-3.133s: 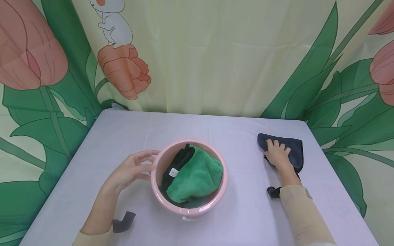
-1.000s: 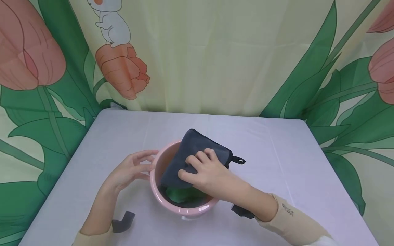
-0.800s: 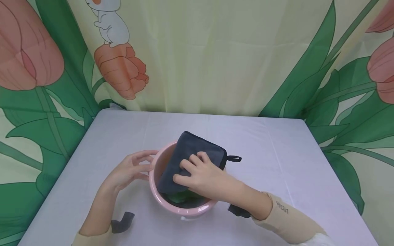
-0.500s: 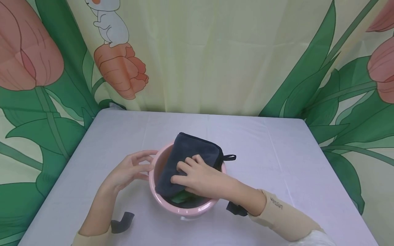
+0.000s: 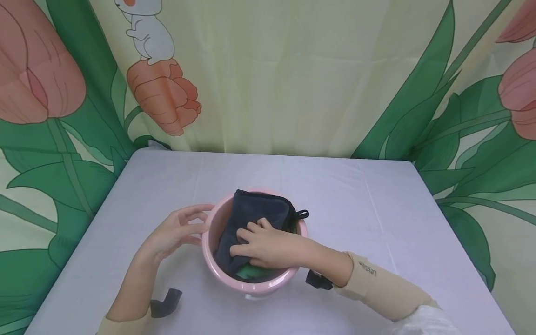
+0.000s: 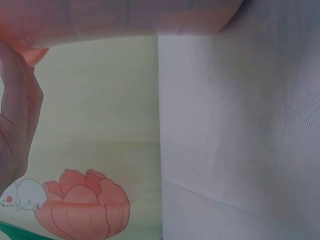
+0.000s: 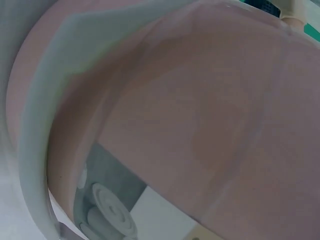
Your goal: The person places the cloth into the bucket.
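A pink bucket (image 5: 212, 267) stands at the middle of the table. My right hand (image 5: 265, 245) grips a dark navy cloth (image 5: 255, 207), which lies tilted inside the bucket with its black hanging loop over the right rim. Under it shows a green cloth (image 5: 252, 271). My left hand (image 5: 173, 235) reaches to the bucket's left side, its relaxed fingers touching at the rim. From the left wrist the bucket's outer wall (image 6: 125, 20) and part of that hand (image 6: 17, 110) appear. The right wrist view is filled mostly by the pink bucket wall (image 7: 200, 100).
A white-clothed table (image 5: 368, 195) extends around the bucket, with a printed curtain (image 5: 276, 83) behind its far edge. A white curved band (image 7: 32, 130) crosses the bucket in the right wrist view. A black wrist mount (image 5: 166, 303) juts out beside the left forearm.
My right hand has brought the navy cloth from the table's right side over the bucket and lowered it in onto the green cloth. The left hand has stayed at the rim.
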{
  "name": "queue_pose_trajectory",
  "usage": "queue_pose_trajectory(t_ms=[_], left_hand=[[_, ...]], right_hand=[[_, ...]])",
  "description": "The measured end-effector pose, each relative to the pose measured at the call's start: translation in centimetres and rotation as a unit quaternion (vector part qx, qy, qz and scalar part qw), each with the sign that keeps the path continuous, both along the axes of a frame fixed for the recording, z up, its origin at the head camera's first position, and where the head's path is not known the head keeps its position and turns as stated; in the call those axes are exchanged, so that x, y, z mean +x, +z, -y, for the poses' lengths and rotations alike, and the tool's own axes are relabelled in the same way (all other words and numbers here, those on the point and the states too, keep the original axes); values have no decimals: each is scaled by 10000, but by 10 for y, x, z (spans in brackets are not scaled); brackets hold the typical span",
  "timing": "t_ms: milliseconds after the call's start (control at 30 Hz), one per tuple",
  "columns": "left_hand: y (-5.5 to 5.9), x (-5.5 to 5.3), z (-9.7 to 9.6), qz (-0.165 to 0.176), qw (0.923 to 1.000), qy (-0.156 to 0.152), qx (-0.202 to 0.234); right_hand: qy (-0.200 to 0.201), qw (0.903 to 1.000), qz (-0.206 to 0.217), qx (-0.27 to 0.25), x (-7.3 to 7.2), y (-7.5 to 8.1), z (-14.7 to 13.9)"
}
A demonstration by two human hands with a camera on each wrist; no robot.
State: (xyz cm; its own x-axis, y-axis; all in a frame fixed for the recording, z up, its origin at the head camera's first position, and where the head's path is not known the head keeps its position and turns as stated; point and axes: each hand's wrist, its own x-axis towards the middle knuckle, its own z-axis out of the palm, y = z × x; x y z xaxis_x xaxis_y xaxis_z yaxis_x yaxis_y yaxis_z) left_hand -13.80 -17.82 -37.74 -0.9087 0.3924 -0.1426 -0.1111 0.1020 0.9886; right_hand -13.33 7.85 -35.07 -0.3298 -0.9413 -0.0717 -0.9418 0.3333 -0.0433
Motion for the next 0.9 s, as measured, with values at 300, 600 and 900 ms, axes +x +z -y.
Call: queue_pose_trajectory(t_ms=[300, 600, 900], left_hand=[[0, 0, 1, -50, 10000, -23, -13], [0, 0, 2, -55, 9999, -9, -87], [1, -2, 1, -70, 9997, -41, -230]], right_hand=[[162, 9964, 384, 736, -4, -5, 5], [141, 9930, 355, 1117, -3, -4, 9], [-136, 9949, 621, 779, 0, 8, -2]])
